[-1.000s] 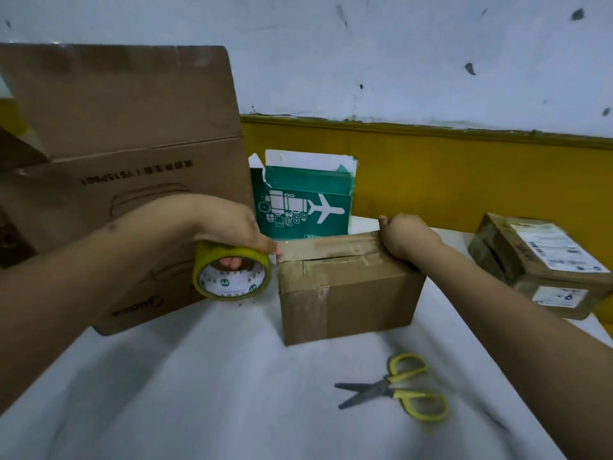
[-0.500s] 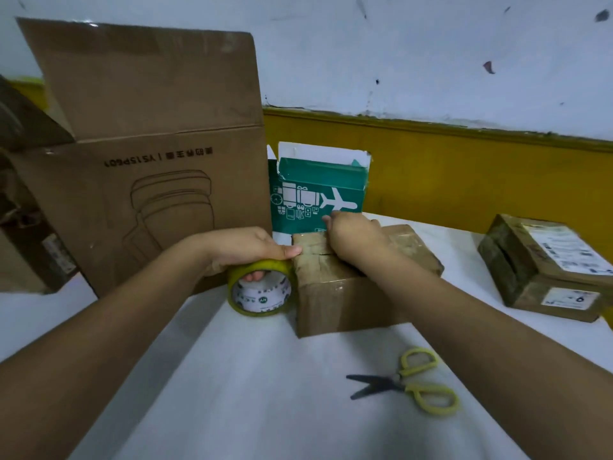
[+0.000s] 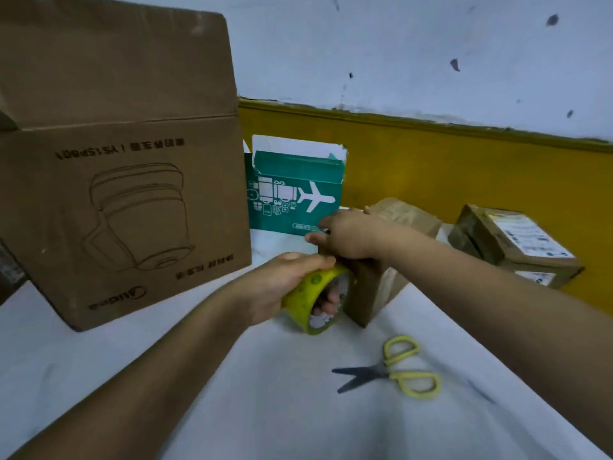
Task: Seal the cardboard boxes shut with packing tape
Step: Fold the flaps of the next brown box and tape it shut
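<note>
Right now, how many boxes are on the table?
4: large brown box left, teal box behind, small box under right hand, labelled box far right. More may be hidden.

One head-worn camera looked forward and down across the white tabletop [image 3: 265, 410] toward the far wall [image 3: 398, 61], sitting close above the left hand [image 3: 282, 287] and right hand [image 3: 348, 237] at mid-scene.
</note>
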A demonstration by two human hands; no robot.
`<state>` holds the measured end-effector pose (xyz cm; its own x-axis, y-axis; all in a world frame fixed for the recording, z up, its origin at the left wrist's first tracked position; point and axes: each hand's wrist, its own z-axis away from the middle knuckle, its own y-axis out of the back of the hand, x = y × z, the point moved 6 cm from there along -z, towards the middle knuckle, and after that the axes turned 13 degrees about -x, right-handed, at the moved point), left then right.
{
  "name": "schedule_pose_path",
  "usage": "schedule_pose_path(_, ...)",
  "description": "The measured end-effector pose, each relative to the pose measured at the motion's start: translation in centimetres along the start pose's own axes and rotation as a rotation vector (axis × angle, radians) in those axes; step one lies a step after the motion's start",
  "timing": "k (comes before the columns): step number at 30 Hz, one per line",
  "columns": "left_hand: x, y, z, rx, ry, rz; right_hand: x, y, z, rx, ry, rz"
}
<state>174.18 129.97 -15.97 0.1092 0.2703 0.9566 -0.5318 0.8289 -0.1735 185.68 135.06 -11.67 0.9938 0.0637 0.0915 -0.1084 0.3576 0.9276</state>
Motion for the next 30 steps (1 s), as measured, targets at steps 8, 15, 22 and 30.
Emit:
schedule_pose_path(8, -0.1, -3.0, -4.0, 0.054, 0.052, 0.014, 3.2, -1.0, 1.9, 0.243, 0.192, -0.072)
schedule_pose_path(15, -0.8, -2.2, -4.8, 0.204, 0.109, -0.093, 3.0, 0.0, 3.7, 0.367, 0.161, -0.033)
schedule_pose_path(22, -1.8, -2.3, -4.7, 0.121, -0.086, 0.019, 4.5, -9.3, 14.9, 0.399, 0.264, -0.351)
schedule_pose_path(30, -2.0, -3.5, -4.4, -0.017, -0.263, 0.089, 5.6, -14.1, 17.0, 0.163, 0.305, -0.394)
